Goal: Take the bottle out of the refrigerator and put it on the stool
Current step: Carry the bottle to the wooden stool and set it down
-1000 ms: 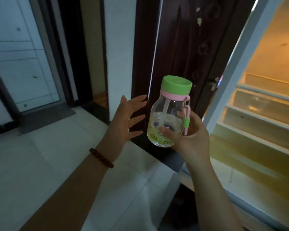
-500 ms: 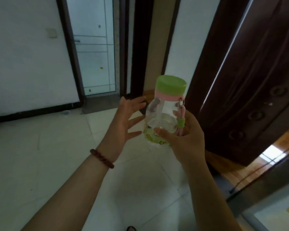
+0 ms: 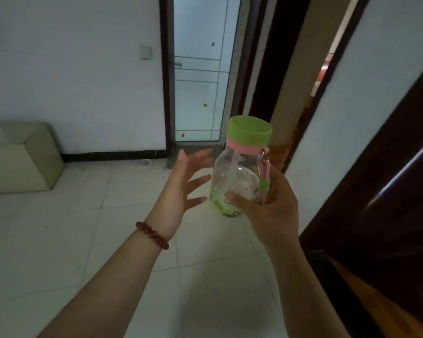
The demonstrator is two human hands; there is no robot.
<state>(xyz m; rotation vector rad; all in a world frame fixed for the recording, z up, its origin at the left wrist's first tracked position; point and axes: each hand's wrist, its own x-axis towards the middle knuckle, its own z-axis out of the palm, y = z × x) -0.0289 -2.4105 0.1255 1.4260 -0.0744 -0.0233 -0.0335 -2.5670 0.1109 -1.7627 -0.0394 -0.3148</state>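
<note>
Floor: pale tiles; they spread under both our arms.
Wall: white, with a dark skirting along its foot; a glass door stands at its right end.
Door: dark brown, along our right edge; near the right forearm.
Sofa: beige, on the floor at far left, against the wall; well apart from our hands.
Right hand: its grip is closed round the lower part of the bottle; thumb across the front.
Left hand: grip open, fingers spread and straight; it holds nothing; just beside the bottle, on its left.
Bottle: clear, nearly upright; we hold it in mid-air above the floor, between our two hands.
Cap: green, on the bottle; a pink band beneath.
Strap: pink; it hangs down the bottle's right side.
Bracelet: dark red beads; round our left wrist.
Switch: pale, high on the wall; left of the glass door.
</note>
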